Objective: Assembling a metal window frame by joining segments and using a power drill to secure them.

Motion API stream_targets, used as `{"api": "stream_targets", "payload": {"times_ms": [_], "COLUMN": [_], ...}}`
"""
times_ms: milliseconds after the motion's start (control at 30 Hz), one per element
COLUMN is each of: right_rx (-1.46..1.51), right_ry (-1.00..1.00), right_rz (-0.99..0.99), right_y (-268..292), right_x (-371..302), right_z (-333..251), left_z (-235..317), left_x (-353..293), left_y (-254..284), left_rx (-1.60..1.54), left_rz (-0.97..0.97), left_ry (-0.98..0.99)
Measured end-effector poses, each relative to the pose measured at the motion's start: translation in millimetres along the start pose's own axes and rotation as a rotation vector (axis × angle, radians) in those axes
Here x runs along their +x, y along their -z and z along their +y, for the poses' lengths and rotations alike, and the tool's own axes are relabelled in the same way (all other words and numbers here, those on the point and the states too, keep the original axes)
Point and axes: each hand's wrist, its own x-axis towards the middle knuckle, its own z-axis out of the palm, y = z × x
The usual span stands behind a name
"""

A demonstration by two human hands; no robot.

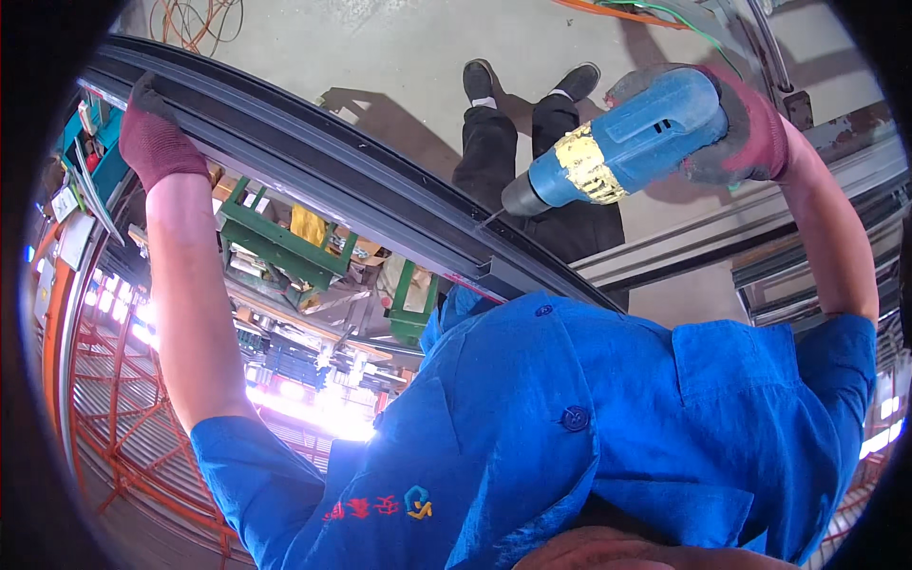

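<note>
A long dark grey metal profile (351, 185) with grooves runs slantwise from the upper left to my body. My left hand (160, 142), in a maroon glove with dark grip patches, is closed on its far left end. In a similar glove, my right hand (755, 128) holds a blue power drill (655, 133) with worn yellow tape around its front. The drill points down and left, and its thin bit (492, 218) meets the profile near the middle; whether it has gone into the metal I cannot tell. My glove hides the drill's handle and trigger.
Below the profile stand green metal frames (275, 249) with cluttered items. Pale metal bars (703, 226) lie at the right. Orange cables (195, 24) and a green cable (679, 19) trail on the grey floor (380, 47). My dark shoes (478, 81) show beyond the profile.
</note>
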Motion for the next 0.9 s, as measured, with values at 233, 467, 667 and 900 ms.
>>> {"api": "stream_targets", "payload": {"times_ms": [233,467,667,900], "right_rx": [0.033,0.428,0.439,0.227], "right_ry": [0.052,0.281,0.305,0.389], "right_rz": [-0.037,0.244,0.125,0.070], "right_y": [-24,7,0,13], "right_x": [19,-20,-23,-19], "right_z": [-27,47,37,52], "left_z": [-22,2,-19,-45], "left_x": [24,0,20,54], "left_y": [8,3,12,35], "left_rx": [0.126,-0.015,0.119,0.295], "left_rz": [-0.015,0.027,0.009,-0.033], "left_ry": [-0.136,-0.060,-0.182,-0.367]}}
